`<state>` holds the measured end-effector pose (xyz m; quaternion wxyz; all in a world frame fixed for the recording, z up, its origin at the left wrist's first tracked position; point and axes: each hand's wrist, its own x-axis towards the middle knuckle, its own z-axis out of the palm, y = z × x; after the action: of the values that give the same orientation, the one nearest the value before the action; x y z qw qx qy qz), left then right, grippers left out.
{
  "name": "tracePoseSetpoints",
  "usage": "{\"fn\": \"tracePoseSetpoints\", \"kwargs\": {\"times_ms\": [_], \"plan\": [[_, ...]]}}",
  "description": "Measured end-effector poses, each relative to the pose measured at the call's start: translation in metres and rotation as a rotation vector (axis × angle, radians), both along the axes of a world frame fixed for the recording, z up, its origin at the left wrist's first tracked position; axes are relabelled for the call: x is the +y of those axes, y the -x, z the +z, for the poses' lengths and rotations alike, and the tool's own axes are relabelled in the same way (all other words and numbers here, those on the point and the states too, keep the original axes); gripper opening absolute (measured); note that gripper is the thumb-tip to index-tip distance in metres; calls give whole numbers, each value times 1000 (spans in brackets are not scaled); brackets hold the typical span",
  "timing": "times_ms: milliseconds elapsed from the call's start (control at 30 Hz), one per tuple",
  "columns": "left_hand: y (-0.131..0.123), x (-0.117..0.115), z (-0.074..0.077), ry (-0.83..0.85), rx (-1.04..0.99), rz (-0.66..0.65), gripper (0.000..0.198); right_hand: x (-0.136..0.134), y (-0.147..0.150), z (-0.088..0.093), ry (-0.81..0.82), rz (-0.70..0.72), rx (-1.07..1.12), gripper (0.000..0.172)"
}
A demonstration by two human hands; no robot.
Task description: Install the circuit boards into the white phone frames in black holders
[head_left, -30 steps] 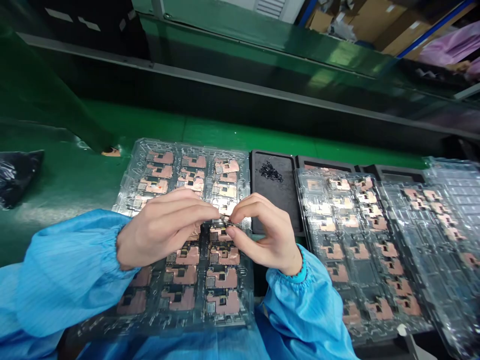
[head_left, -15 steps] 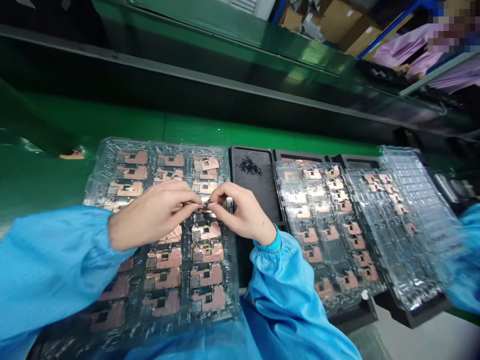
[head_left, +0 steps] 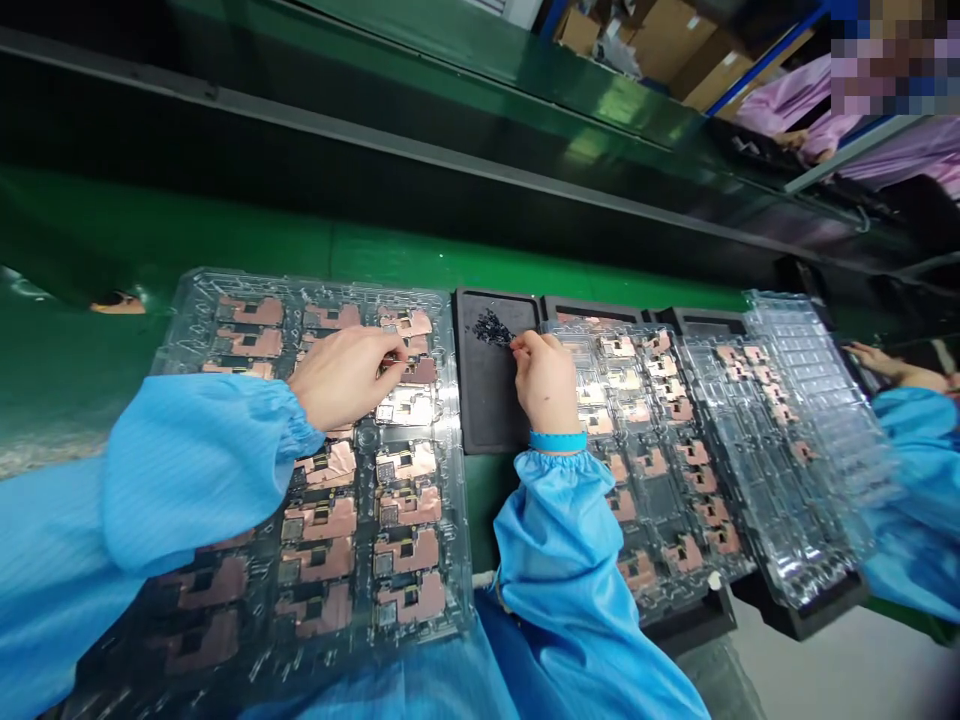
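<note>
My left hand (head_left: 351,372) is over the large clear plastic tray (head_left: 459,440), its thumb and fingers closed at the edge of a copper-covered circuit board (head_left: 420,371). Further boards of the same kind, such as this circuit board (head_left: 409,405), sit in the tray's pockets in columns. My right hand (head_left: 547,382) is at the black shallow tray (head_left: 491,410), fingertips pinched at the right edge of a pile of tiny black pieces (head_left: 491,327). Whatever lies between those fingertips is too small to make out.
To the right, a second clear tray (head_left: 660,500) and a third clear tray (head_left: 757,470) hold more boards. Another person's hand (head_left: 892,365) and blue sleeve (head_left: 919,430) show at the right edge. A green ledge (head_left: 480,80) runs along the back.
My right hand has left the board and moved right to the pile of black pieces. My left hand has shifted slightly up and right, still at a board.
</note>
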<state>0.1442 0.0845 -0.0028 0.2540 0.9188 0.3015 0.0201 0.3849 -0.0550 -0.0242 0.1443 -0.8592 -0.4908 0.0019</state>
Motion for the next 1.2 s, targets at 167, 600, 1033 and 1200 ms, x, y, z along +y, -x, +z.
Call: {"fn": "tracePoseSetpoints", "kwargs": {"times_ms": [167, 600, 1033, 1200], "plan": [[4, -5, -9, -155, -16, -65, 30, 5, 2, 0, 58, 6, -34, 21], [26, -27, -2, -218, -23, -286, 24, 5, 10, 4, 2, 77, 58, 13], [30, -23, 15, 151, -148, -78, 16, -6, 61, 34, -300, 532, 765, 12], [27, -30, -4, 103, -168, -49, 11, -7, 57, 34, -245, 522, 733, 9]]}}
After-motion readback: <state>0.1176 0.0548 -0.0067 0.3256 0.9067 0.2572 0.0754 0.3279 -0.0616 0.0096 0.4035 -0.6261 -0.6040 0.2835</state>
